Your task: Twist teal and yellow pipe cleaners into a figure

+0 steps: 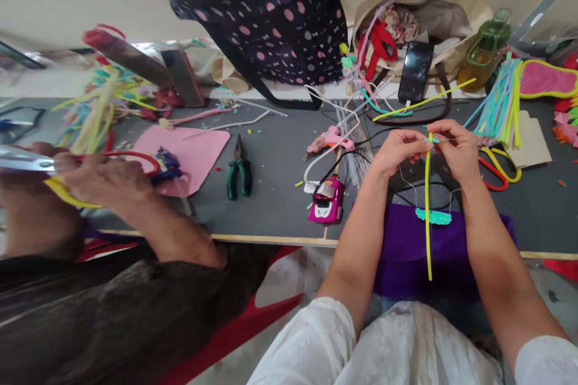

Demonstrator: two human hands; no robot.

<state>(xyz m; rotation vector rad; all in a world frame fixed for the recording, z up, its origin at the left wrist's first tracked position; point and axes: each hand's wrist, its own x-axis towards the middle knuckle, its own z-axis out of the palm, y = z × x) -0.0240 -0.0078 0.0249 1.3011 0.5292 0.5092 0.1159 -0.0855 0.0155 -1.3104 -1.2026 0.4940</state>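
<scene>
Pinching the top of a long yellow fuzzy craft stem (427, 216) right of centre, the left hand (397, 153) and right hand (456, 150) both had a narrow grip on it. It hung straight down below them, past a teal foam piece (433, 216). Fingertips and thin wire were hard to make out over the grey worktop (271, 192).

green pliers (239, 169), pink glue gun (332, 138), phone (416, 71)

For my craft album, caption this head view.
Both hands pinch a yellow strip above a cluttered table.
</scene>
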